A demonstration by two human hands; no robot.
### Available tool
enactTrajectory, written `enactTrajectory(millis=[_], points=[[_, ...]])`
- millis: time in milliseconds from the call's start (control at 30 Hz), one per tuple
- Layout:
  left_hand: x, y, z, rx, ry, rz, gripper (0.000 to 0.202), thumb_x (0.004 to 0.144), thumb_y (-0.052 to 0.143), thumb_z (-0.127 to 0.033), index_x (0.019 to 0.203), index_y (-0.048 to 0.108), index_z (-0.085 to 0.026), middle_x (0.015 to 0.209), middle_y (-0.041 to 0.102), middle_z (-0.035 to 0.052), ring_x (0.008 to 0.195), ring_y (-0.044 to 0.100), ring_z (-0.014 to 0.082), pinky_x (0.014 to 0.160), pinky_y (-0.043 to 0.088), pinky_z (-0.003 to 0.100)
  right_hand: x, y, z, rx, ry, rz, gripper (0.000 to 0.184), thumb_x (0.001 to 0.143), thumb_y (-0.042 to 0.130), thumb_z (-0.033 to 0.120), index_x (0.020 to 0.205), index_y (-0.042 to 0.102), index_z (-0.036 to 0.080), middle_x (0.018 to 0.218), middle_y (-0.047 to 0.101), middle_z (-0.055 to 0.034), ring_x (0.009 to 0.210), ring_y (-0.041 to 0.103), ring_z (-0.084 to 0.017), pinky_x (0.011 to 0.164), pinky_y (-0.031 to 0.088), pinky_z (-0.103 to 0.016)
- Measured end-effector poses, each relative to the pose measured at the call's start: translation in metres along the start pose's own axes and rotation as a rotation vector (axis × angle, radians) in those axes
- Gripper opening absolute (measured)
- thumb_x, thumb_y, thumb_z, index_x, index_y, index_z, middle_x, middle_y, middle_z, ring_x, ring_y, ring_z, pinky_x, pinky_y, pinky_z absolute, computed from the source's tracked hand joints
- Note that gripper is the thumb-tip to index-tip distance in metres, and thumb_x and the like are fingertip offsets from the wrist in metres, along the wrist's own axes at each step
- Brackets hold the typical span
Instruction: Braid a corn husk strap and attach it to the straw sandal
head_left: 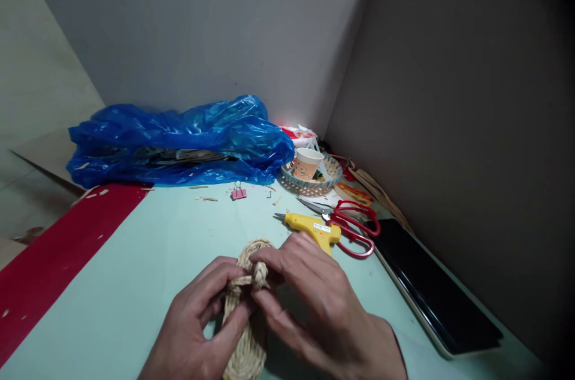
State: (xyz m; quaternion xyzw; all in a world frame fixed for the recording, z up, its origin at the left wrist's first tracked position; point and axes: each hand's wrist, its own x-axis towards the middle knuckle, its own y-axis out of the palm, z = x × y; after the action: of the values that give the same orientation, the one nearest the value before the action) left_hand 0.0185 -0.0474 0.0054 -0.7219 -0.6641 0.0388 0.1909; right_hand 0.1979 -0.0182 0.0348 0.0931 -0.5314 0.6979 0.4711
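Hands, left [197, 320] and right [309, 302], both grip a woven straw piece [247, 344], hiding its middle.

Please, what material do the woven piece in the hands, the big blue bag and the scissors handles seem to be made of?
Woven piece: probably dried straw or grass, matte tan, with visible braided strands; both hands' fingers pinch its strap.
Blue bag: thin plastic film, glossy, crinkled, slightly see-through.
Scissors handles: likely smooth red plastic; the blades look like grey metal.
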Motion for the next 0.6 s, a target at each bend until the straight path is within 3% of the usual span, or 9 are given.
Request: enactTrajectory(millis=[233,600], points=[[-0.0007,0.0014,-0.0021,-0.043,-0.118,-0.008,0.002,0.079,0.064,-0.023,0.081,0.064,-0.024,0.078,0.057,-0.0016,0.063,0.054,0.0141,0.061,0.054,0.021,0.0015,0.0022,0.0022,0.014,-0.013,0.012,0.015,0.091,0.051,0.012,0.105,0.058,0.012,0.088,0.066,-0.0074,0.077,0.05,-0.019,0.071,0.044,-0.036],[-0.001,-0.0021,0.0028,0.021,-0.061,0.013,0.016,0.088,0.052,-0.017,0.089,0.067,-0.023,0.078,0.06,-0.0019,0.07,0.061,0.0141,0.064,0.052,0.019,0.0013,0.0033,-0.0002,0.063,-0.062,0.028,0.02,0.091,0.054,0.014,0.11,0.058,0.01,0.087,0.067,-0.0089,0.076,0.052,-0.019,0.071,0.045,-0.035]])
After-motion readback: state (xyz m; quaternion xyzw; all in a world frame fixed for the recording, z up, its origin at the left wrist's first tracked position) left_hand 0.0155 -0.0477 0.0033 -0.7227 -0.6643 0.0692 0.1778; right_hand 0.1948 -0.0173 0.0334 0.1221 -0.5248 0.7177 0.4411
